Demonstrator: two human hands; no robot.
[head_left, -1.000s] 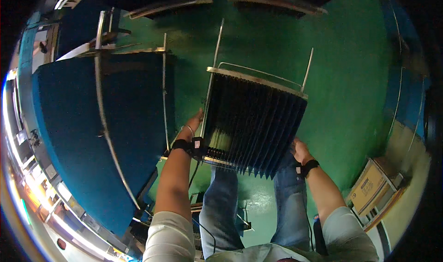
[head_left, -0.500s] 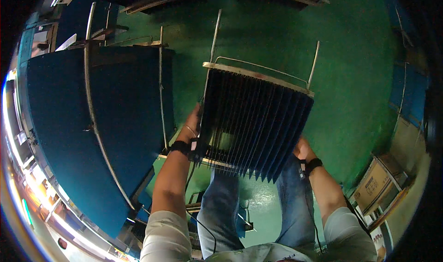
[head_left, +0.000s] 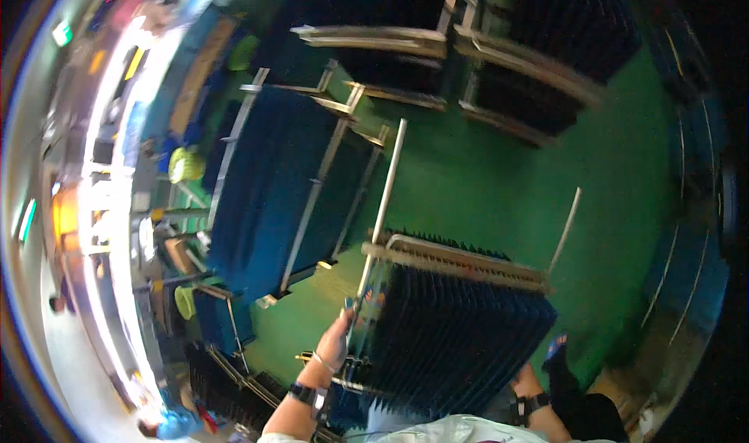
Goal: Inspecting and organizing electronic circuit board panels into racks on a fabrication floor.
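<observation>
A metal-framed rack packed with dark upright sheets or plates stands in front of my body. Along its far top edge runs a pale bar with a thin wire rail, and a silver pole rises at its left corner. My left hand is closed at the rack's left side, beside that pole. At the near right side is my right hand, its fingers mostly hidden behind the rack's sheets. Both wrists wear black bands. The rack's underside does not show.
Tall blue-sided racks stand to the left on the green floor. More dark-filled racks are at the far side. A person's dark-trousered leg is close by on the right. Another person in blue shows at lower left.
My view has tilted up and turned, so the rack and my hands sit lower in the picture. More racks show ahead, and a dark-trousered leg has come into view on the right.
</observation>
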